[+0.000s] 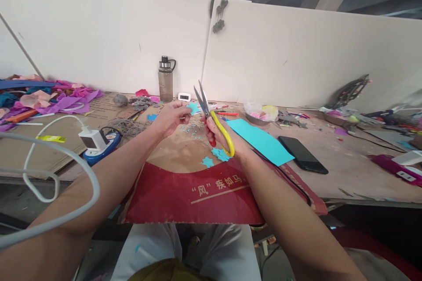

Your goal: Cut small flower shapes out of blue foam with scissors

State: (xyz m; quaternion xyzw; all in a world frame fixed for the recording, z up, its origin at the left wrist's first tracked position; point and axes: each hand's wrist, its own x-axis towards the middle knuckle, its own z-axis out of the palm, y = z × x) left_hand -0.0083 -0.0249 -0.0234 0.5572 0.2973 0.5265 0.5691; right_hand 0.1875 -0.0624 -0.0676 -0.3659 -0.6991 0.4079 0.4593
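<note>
My left hand (174,117) pinches a small turquoise cut-out (193,108) with a pointed outline. Close beside it, my right hand (212,131) grips a pair of scissors (221,134) with one yellow and one red handle. The blades point up and stand slightly apart, just right of the cut-out. Below the right hand, several turquoise star-like cut-outs (220,154) overlap on the cardboard, and a single one (207,162) lies to their left. A turquoise sheet (262,141) rests right of my right hand.
A black phone (302,154) lies right of the sheet. At the back stand a bottle (165,80) and a small white clock (184,97). A white charger (94,139) sits on a blue power strip at left, its cable looping across the foreground. Colourful scraps (49,96) fill the far left.
</note>
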